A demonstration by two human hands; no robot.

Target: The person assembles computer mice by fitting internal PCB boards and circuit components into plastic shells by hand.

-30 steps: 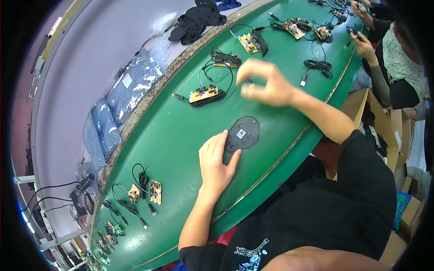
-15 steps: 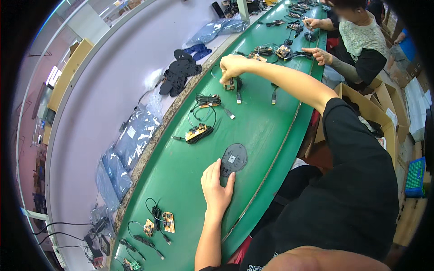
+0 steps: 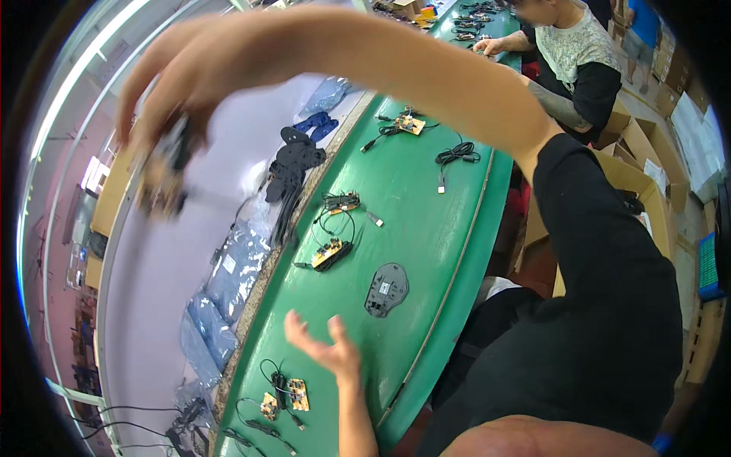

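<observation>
Head view of a curved green worktop (image 3: 438, 236), clock directions being read from the dark plate (image 3: 387, 289), which lies flat on it at the centre of the dial, with a pale square near its middle. The right hand (image 3: 202, 72) is raised at about half past ten, the forearm crossing above the far part of the worktop. Its grip is curled, fingers pinching a circuit board (image 3: 160, 189) with a dark bundle; both are blurred, and the board hangs below the fingers, toward ten o'clock. The left hand (image 3: 331, 350) is at half past seven, near the plate but apart from it; its grip is spread, thumb and fingers parted, holding nothing. Resting on the worktop are two yellowish boards with black cables, one at ten o'clock (image 3: 329, 253) and one at eleven (image 3: 343, 202); another pair (image 3: 299, 394) near half past seven, beyond the left hand; a further board (image 3: 411, 124) at twelve; and a coiled cable (image 3: 457, 154) at one. Plastic bags (image 3: 232, 266) lie past the edge at nine. A co-worker (image 3: 582, 57) is at half past one.
</observation>
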